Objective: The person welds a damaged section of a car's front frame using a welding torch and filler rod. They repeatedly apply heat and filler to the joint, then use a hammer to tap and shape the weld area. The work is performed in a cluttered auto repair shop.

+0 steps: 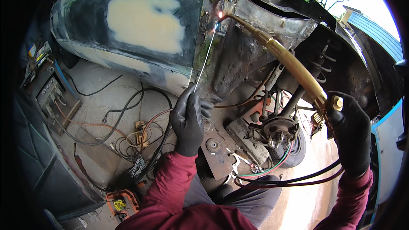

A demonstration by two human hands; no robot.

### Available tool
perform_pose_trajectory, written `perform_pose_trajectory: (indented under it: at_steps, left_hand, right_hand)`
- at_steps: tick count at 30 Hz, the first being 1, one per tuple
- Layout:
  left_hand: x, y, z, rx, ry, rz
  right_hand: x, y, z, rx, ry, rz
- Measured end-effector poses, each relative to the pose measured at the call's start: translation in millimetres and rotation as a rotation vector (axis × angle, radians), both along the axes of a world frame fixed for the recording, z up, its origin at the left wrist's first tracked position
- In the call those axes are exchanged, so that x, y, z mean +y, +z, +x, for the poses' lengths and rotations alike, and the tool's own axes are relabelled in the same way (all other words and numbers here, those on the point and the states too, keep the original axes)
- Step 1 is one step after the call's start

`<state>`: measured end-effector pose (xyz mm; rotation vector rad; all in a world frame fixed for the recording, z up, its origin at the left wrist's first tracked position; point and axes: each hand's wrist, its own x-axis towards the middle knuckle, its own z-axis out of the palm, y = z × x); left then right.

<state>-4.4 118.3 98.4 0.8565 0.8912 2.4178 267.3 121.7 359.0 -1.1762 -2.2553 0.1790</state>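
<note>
In my gloved left hand (187, 121) is a thin metal filler rod (207, 55), pinched between thumb and fingers and slanting up to the car's bare metal pillar (208, 38). My gloved right hand (352, 132) grips a brass welding torch (294, 64) by its valve end. The torch's bent tip reaches the same pillar, where a spot glows bright orange (220, 14). Just below it, the rod's upper end lies against or very near the metal. To the left is a dark car door (153, 66) with a beige filler patch (142, 23).
Dark hoses (294, 184) hang below the torch across my lap. A brake disc (279, 130) and strut are exposed at right, by a tyre (298, 151) and stone block (247, 140). Tangled cables lead to a welding machine (55, 87). An orange toolbox (121, 202) sits lower left.
</note>
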Motion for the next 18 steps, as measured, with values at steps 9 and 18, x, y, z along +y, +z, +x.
perform_pose_trajectory:
  at_steps: [9,18]
  left_hand:
    - [-59,-45,66,0.099,-0.151,-0.191]
    - [-122,-75,119,0.425,-0.405,-0.467]
  right_hand:
    - [-31,-61,53,0.180,-0.048,-0.249]
    - [-62,-189,139,0.707,-0.175,-0.723]
